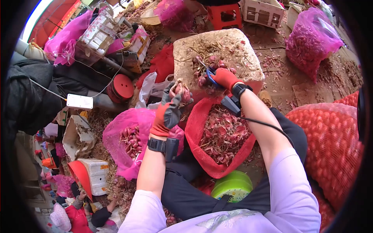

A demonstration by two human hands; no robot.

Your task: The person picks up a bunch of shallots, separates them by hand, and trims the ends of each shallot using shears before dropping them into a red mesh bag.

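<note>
My left hand (171, 108), in a red and grey glove, is closed around a shallot bulb (182, 92) with dry roots and skins. In a red glove, my right hand (223, 77) grips blue-handled scissors (210, 74), whose blades point up and left over the foam block (244, 58). More shallots (213, 60) and dry stalks lie on the block beside the scissors. Below my hands, an open red mesh bag (194, 136) holds loose skins and trimmings. A pink mesh bag (116, 155) with shallots inside sits under my left forearm.
Full red net sacks (330, 143) stand at the right. A pink bag (311, 40) is at the upper right, near a red stool (224, 16). A green basin (233, 184) rests between my legs. Other people (75, 217) sit at the lower left.
</note>
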